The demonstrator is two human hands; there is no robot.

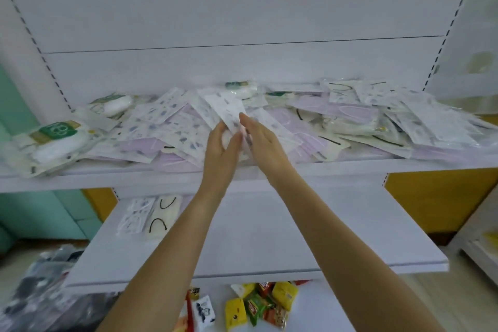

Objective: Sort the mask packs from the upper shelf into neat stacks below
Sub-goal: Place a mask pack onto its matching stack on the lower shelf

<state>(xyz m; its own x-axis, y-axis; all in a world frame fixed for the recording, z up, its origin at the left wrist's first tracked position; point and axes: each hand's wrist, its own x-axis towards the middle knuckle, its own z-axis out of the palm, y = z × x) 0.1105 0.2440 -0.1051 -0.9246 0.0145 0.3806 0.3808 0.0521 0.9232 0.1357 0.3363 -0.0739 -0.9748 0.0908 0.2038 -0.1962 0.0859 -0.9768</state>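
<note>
A white back panel [242,8] with slotted uprights [455,16] fills 12 o'clock above the upper shelf [107,178]. A teal wall [16,105] shows at 9 o'clock, a yellow panel [436,197] at 3 o'clock, and pale, blurred flooring [431,294], possibly tile, at 5 o'clock.

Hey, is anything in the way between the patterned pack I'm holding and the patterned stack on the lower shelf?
Nothing visible blocks it. The patterned mask pack, between the left hand and right hand, only has to clear the upper shelf's front edge. The patterned stack lies uncovered; the cream stack sits beside it.
</note>
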